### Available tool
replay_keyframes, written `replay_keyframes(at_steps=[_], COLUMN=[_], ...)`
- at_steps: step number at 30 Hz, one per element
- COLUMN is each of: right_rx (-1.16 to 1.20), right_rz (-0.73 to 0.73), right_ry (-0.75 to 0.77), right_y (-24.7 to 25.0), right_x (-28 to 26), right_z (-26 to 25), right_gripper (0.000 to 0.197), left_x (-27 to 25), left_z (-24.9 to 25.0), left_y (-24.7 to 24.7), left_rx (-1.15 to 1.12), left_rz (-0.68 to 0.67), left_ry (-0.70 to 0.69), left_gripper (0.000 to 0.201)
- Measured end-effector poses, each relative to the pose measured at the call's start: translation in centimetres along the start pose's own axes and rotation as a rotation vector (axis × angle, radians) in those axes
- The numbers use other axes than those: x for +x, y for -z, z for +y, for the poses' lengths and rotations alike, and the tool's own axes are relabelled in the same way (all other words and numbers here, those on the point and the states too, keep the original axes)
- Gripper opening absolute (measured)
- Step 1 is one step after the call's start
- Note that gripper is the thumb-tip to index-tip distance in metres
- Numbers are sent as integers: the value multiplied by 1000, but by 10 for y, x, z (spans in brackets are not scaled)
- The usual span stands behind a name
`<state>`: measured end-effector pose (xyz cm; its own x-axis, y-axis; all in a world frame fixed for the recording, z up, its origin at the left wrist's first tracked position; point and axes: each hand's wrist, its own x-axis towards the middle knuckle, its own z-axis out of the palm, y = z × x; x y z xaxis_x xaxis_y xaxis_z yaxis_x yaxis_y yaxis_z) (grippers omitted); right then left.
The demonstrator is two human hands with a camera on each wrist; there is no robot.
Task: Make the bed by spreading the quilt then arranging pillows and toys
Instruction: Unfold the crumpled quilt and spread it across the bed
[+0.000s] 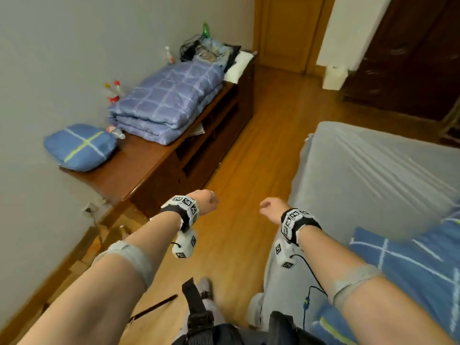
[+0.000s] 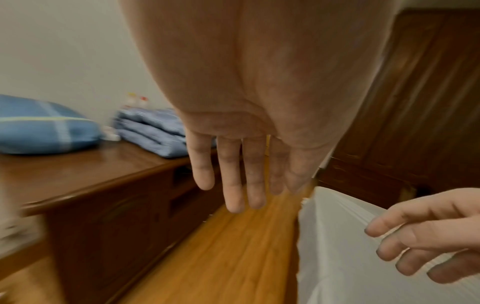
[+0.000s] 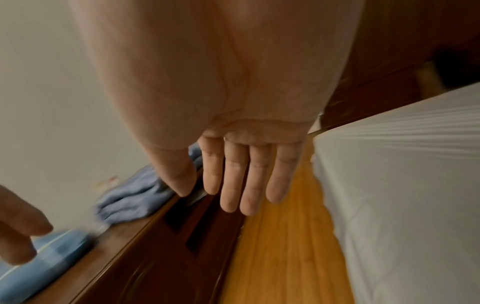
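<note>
A folded blue checked quilt (image 1: 166, 100) lies on a long wooden cabinet (image 1: 139, 165) against the left wall. A blue pillow (image 1: 79, 146) with a yellow cross sits at the cabinet's near end. The bed (image 1: 378, 170), in a grey sheet, stands on the right, with another blue pillow (image 1: 410, 260) at its near corner. My left hand (image 1: 207, 201) and right hand (image 1: 270, 206) hang over the floor between cabinet and bed, both empty. The wrist views show the left hand (image 2: 233, 174) and right hand (image 3: 241, 176) with fingers straight and relaxed, well short of the quilt (image 2: 153, 131) (image 3: 130, 199).
Several small bottles (image 1: 114, 92) stand behind the quilt by the wall. Clutter and cables (image 1: 206, 51) pile at the cabinet's far end. A white bin (image 1: 334, 77) stands by the door. A wooden floor strip (image 1: 249, 145) runs between cabinet and bed.
</note>
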<state>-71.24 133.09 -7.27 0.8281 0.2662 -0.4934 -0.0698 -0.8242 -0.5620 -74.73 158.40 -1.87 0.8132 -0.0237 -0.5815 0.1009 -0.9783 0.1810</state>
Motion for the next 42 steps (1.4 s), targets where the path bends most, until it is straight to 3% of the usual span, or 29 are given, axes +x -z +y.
replay_keyframes(at_steps=[4,8,11,14,18,22,25,29,31,36,40,42], right_rx=[195,342,395,513,698,753,778,810,785,790,804,747], right_rz=[222,360,260,395,629,713,710,670,633,501,379,432], right_ry=[-281,-661,-904,-1072,-1178,-1197,-1171,-1129,-1133,-1186,-1398,-1504], right_y=[51,60,43,30,14,-3,-21,-40,-49,-79,-129,-152], right_x=[-3,-64,-126,-170,-208,-222,-211,-186,-168,-105,-27,-3], right_z=[83,168,192,197,198,209,232,264,283,346,392,399], right_gripper=[31,30,38,40,49,55,59,70,77,92,131,113], left_x=[107,172,185,182,151,130,131,157,178,251,333,373], left_z=[104,226,297,357,413,441,451,459,465,500,534,538], left_y=[38,40,27,5,-26,-50,-71,-108,-132,-202,-277,-312], left_rx=[184,307,352,440,579,651,705,794,807,812,623,394], left_rz=[-92,-134,-208,-284,-332,-325,-231,-169,-161,-155,-173,-289], left_ry=[-295,-636,-838,-1009,-1165,-1235,-1258,-1171,-1111,-1137,-1084,-1039], left_gripper=[38,38,38,36,35,37,41,49,54,74,101,116])
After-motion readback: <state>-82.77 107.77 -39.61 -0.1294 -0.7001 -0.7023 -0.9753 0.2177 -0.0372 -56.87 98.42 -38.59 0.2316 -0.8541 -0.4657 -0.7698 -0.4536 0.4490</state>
